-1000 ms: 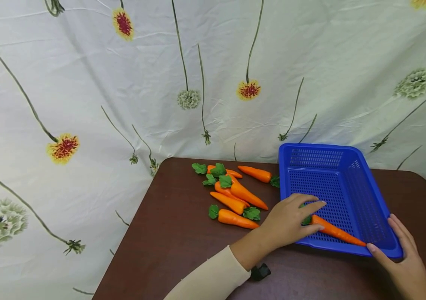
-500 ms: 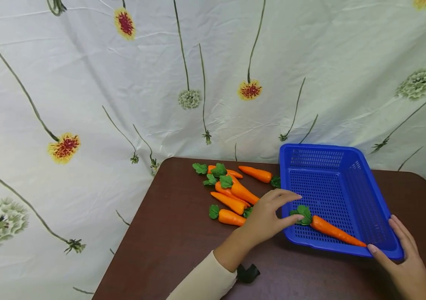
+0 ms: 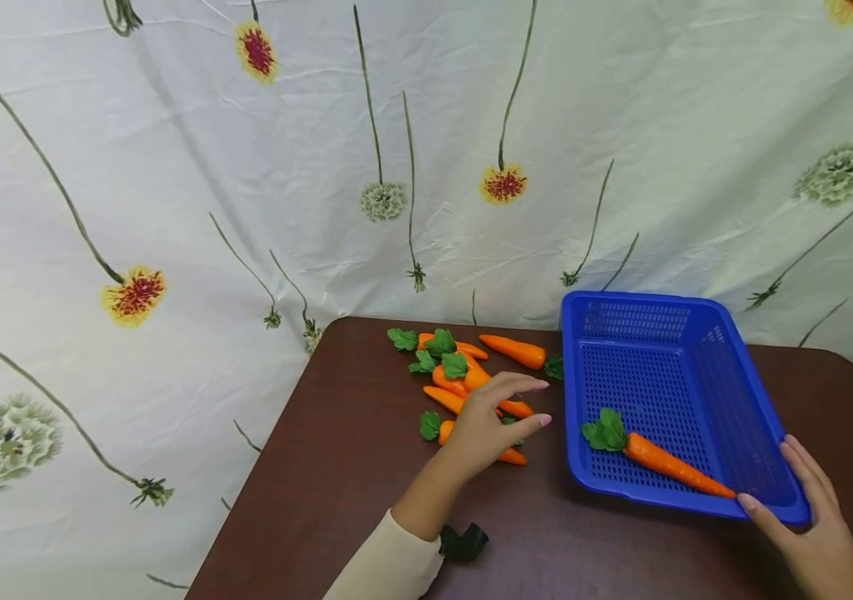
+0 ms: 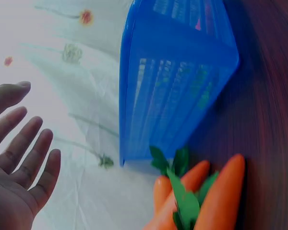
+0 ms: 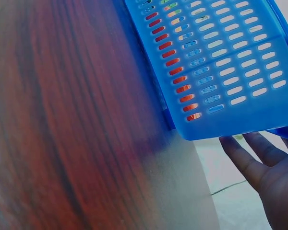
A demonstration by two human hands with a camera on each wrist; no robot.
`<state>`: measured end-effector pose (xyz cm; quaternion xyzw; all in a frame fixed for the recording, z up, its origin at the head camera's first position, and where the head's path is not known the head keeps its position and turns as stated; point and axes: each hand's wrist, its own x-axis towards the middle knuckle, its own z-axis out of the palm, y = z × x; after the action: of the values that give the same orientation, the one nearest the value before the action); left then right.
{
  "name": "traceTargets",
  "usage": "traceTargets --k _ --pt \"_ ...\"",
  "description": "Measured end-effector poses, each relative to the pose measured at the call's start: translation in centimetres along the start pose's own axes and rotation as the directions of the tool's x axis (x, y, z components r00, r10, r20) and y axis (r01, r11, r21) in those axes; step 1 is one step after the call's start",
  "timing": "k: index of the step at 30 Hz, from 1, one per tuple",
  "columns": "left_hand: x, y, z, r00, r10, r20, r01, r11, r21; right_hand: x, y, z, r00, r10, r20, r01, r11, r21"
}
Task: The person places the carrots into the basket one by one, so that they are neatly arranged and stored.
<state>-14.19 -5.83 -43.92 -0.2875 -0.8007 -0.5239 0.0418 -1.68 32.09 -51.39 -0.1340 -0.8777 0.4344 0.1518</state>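
Note:
My left hand [image 3: 477, 429] hovers over the carrots with thumb and fingers apart and nothing between them. Beneath it, several orange carrots [image 3: 519, 350] with green leaves lie on the table, some partly hidden by the hand. In the left wrist view, its fingers are spread, left of the carrots [image 4: 223, 196]. One carrot [image 3: 669, 463] lies along the near side of the blue plastic basket [image 3: 752, 392], leaves to the left. My right hand [image 3: 812, 521] holds the basket's near right corner, thumb at the front rim and fingers along the right side. The right wrist view shows fingertips at the basket's edge [image 5: 221, 129].
The dark brown table [image 3: 366, 483] carries everything. A small black object [image 3: 464, 542] sits beside the left forearm. Behind the table hangs a pale cloth [image 3: 283, 167] with a flower print.
The left hand has withdrawn leftward from the carrot in the basket to above the loose carrots. That carrot now lies uncovered. The right hand stays at the basket's corner.

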Motion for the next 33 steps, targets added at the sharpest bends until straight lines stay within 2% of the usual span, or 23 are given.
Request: traceTargets --k 7,16,22,25,33 --pt "-1.9 -1.2 -2.0 0.991 -0.134 -0.010 0.134 0.991 0.002 0.0 -0.1 0.0 1.000 0.019 0.005 -0.019 1.000 -0.008" --pt "-3.6 -3.3 -3.3 0.980 -0.192 -0.043 0.193 0.981 0.013 0.2 -0.3 0.1 0.998 0.051 0.023 -0.051 0.999 -0.016" --pt "-4.1 -5.2 -3.8 0.958 -0.285 -0.036 0.284 0.958 -0.033 0.2 -0.4 0.1 0.997 0.074 0.024 -0.074 0.997 -0.024" --pt "-4.5 -5.9 -4.2 0.948 -0.315 -0.040 0.315 0.949 -0.008 0.2 -0.3 0.1 0.997 0.071 0.022 -0.071 0.997 -0.026" --pt "-5.3 -7.6 -5.4 0.936 -0.343 -0.079 0.344 0.939 0.006 0.1 -0.3 0.1 0.998 0.062 0.013 -0.062 0.998 -0.028"
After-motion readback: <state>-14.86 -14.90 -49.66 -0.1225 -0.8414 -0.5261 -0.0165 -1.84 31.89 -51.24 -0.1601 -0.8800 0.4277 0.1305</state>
